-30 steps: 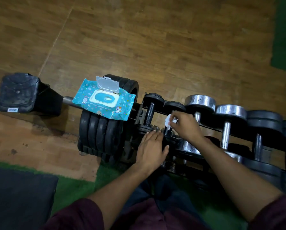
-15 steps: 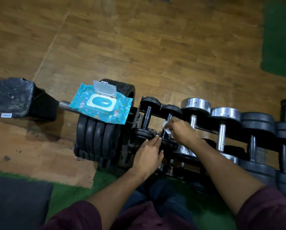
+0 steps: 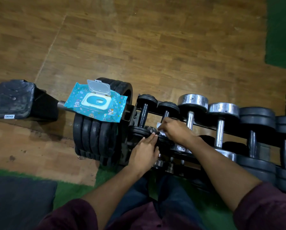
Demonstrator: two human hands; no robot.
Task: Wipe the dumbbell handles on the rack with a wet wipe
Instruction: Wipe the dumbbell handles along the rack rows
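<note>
Now right hand (image 3: 175, 130) pinching white wipe (image 3: 159, 128) around dumbbell handle (image 3: 166, 114), left hand (image 3: 144, 151) flat on dumbbell end (image 3: 139, 132).

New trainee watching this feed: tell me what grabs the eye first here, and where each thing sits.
The bright teal wipes pack, lid flipped open, lies on a stack of black weight plates left of the rack. At centre, the right hand holds a white wet wipe at a small black dumbbell's handle, while the left hand rests flat on the near dumbbell ends. Two shiny chrome dumbbells gleam just right.
</note>
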